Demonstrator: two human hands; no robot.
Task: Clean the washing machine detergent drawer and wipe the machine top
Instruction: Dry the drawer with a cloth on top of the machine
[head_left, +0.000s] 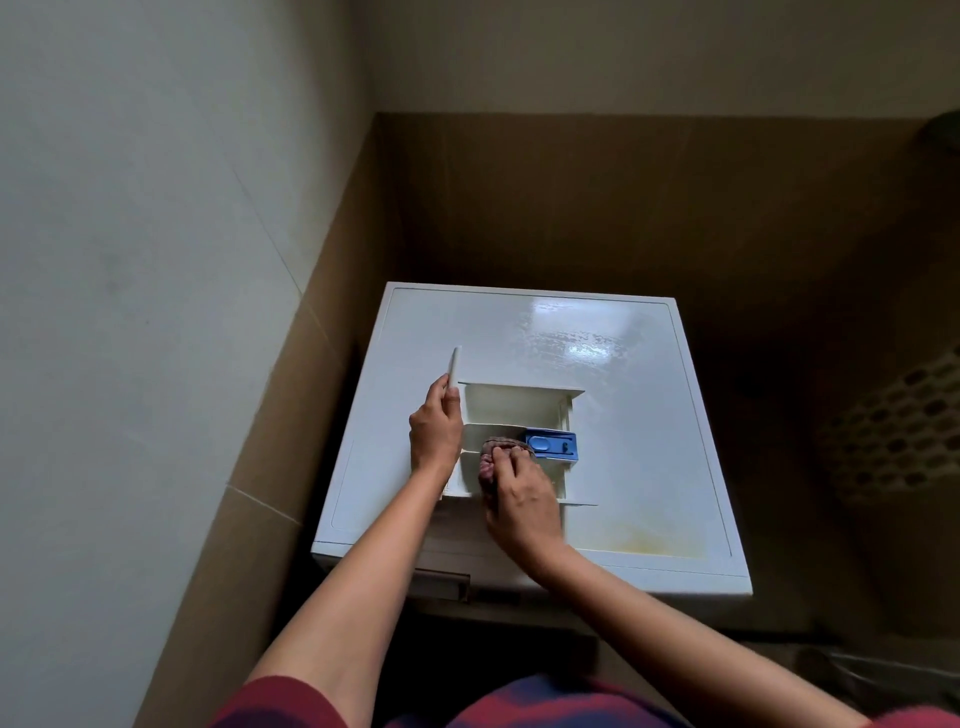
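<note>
Head-camera view of a person at a household chore: two forearms, bare from the elbows to the wrists, and two bare hands, the left hand and the right hand. The top runs along the lower edge of the frame, red with broad bands of dark blue across it, the colours blending softly into one another. It is out of focus, so the weave and any print cannot be told. The left sleeve is plain red and ends near the elbow in a rounded hem. The right sleeve shows only as a red sliver in the corner, cut off by the frame.
</note>
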